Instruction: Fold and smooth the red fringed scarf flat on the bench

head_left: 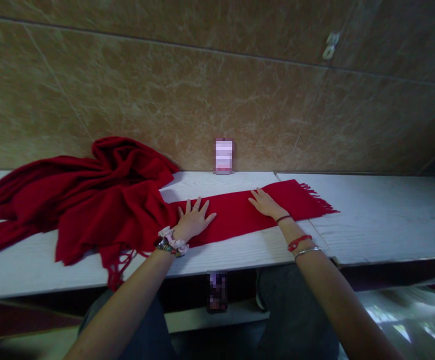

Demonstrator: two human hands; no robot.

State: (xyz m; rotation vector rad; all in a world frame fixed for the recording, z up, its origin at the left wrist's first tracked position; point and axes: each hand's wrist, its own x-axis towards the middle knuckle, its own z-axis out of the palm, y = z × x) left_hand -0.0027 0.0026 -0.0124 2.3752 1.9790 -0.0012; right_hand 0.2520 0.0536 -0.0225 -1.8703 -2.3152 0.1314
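Note:
A long red scarf [236,212] lies flattened across the white table [382,215], its fringed end [320,200] pointing right. My left hand [194,218] lies flat on the scarf with fingers spread, open. My right hand [264,202] also rests palm down on the scarf, farther right, fingers stretched out. To the left, the rest of the red fabric [89,200] is bunched in a loose pile, with a fringe hanging over the table's front edge.
A brown marble wall [217,90] rises directly behind the table. A small pink blurred card [224,156] leans against the wall at the middle. My knees in dark trousers [296,310] sit under the table's front edge.

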